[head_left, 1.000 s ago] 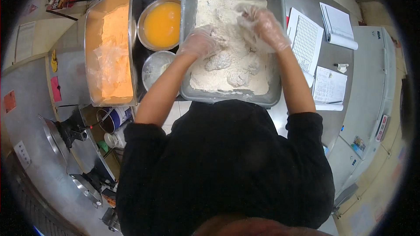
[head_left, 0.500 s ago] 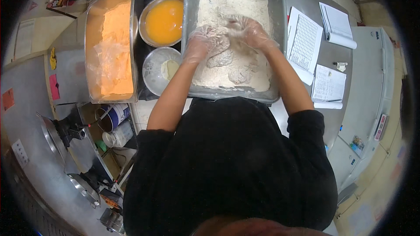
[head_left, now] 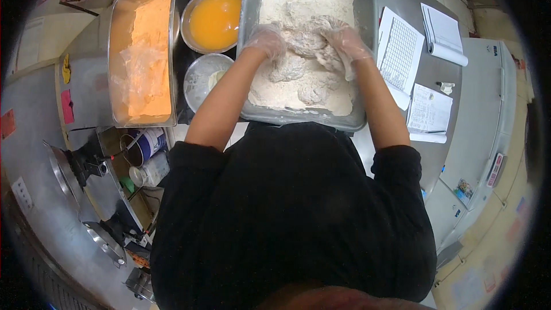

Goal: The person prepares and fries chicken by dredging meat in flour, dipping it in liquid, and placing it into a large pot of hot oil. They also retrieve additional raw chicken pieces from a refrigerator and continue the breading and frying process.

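The tub (head_left: 251,6) is grey, powder (head_left: 338,87) cream, liquid (head_left: 215,21) orange, one sheet (head_left: 398,51) gridded.

l. head cam, wide fisheye, down twd tub (head_left: 365,0)

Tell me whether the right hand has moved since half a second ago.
Yes: judged against the gray tub, the right hand has shifted rightward, closer to the tub's right wall.

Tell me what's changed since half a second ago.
The left hand has moved slightly away from the body, and the right hand slightly rightward. Both are now at flour-coated pieces bunched between them; the exact grip is unclear. The grey tub, orange liquid and papers stayed put.
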Available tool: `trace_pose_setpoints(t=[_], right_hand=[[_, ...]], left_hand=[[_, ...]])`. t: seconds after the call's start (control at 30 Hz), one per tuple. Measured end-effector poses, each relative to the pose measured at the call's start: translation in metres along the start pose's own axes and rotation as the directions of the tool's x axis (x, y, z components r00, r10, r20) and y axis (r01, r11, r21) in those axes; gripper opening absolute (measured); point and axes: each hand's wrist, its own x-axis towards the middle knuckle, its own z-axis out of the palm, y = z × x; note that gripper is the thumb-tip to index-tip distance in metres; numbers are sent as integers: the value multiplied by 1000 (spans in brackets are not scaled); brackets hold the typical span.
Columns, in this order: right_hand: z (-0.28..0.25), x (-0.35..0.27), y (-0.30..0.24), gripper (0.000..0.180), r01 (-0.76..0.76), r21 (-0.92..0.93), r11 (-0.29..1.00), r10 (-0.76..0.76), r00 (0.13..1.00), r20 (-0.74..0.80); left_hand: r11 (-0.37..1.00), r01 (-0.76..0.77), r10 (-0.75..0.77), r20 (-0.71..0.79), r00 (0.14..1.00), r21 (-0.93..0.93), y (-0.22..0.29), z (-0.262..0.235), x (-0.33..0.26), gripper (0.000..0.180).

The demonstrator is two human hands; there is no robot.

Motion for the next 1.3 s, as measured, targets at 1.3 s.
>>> trace_pose_setpoints(t=[1.3], right_hand=[[-122,-132,-111,49,-87,218,972,118,984,-132]], left_hand=[[370,-48,-114,-97,989,-928,8,-63,-41,44]])
